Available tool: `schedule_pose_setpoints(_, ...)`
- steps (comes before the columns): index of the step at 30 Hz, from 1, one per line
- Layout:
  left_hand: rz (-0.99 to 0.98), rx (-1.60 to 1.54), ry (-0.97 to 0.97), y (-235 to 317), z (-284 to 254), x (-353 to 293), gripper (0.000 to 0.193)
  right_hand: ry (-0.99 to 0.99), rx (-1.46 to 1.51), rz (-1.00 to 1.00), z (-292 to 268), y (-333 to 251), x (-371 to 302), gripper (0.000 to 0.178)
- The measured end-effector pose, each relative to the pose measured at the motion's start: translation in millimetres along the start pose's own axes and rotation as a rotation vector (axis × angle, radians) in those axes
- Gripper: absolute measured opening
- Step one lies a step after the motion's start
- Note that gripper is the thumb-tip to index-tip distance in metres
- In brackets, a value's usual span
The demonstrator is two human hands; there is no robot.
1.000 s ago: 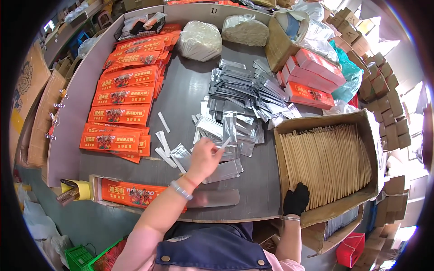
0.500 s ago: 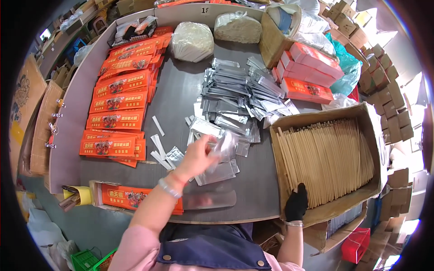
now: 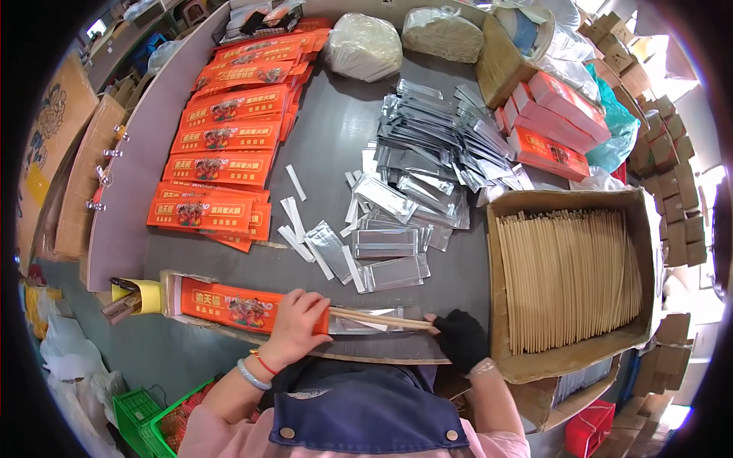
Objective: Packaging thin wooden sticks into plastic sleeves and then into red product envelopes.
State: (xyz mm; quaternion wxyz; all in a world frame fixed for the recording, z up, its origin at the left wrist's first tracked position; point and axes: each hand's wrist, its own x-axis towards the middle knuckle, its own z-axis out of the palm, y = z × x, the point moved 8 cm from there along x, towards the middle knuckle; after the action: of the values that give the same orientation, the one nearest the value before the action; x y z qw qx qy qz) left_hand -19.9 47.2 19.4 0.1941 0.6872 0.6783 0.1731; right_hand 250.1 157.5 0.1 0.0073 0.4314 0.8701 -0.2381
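Note:
My left hand (image 3: 296, 327), bare, bends its fingers over the right end of a red printed paper sleeve (image 3: 229, 305), gripping it there. The sleeve lies on top in a cardboard holder (image 3: 174, 294) at the table's near edge. In a black fingerless glove, my right hand (image 3: 460, 340) is closed on the right end of a pair of wooden chopsticks (image 3: 382, 317). Their left ends reach the sleeve's right end beside my left fingers; whether the tips are inside, I cannot tell. Under the chopsticks lies a clear and silvery packet (image 3: 363, 327), partly hidden.
Red sleeves (image 3: 217, 168) overlap in a column at the left. Silvery packets (image 3: 427, 137) are heaped in the middle, with white paper strips (image 3: 295, 183) nearby. At the right stands a cardboard box (image 3: 496, 286) full of chopsticks. Red-and-white bundles (image 3: 561, 114) sit behind it.
My left hand has come from the packets to the near sleeve. My right hand has left the chopstick box and moved left, now with chopsticks in it. The view has shifted.

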Motion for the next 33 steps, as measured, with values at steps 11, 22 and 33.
schedule_pose_setpoints(11,0.103,-0.017,0.036,36,24,28,0.075,0.194,0.677,-0.124,61,-67,34,0.035)
schedule_pose_setpoints(22,0.206,0.119,-0.315,1,-50,64,0.026,0.305,0.005,-0.131,-31,-64,23,0.062)
schedule_pose_setpoints(33,-0.343,-0.080,0.276,-33,15,-7,0.095,0.200,-0.096,-0.157,-26,-80,15,0.063)
